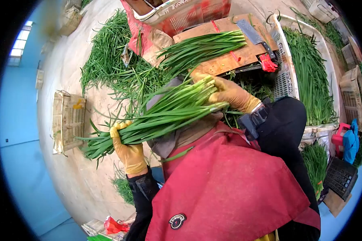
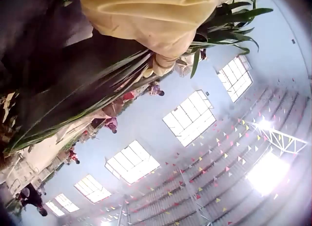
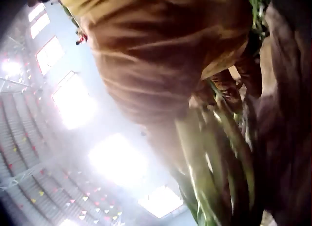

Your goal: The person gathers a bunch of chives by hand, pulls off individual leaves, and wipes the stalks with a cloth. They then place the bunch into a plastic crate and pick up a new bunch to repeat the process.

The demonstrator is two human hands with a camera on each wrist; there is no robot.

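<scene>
A loose bunch of garlic chives [image 1: 169, 114] lies across my lap, pale stalk ends to the right and green tips to the left. My left hand [image 1: 129, 150], in a yellow glove, grips it near the leafy tips, thumb over the top. At the other end my gloved right hand [image 1: 233, 95] holds the pale stalks; its fingers are partly hidden behind them. In the right wrist view the stalks [image 3: 209, 162] come out below the glove. Just beyond, a second bunch of chives [image 1: 205, 46] rests on a wooden board [image 1: 213, 66].
A cleaver [image 1: 251, 34] and red ties [image 1: 267, 63] lie on the board's right side. Right of it stands a white crate [image 1: 295, 76] full of chives. A large heap of greens [image 1: 108, 56] covers the floor ahead left, near a beige crate [image 1: 68, 120].
</scene>
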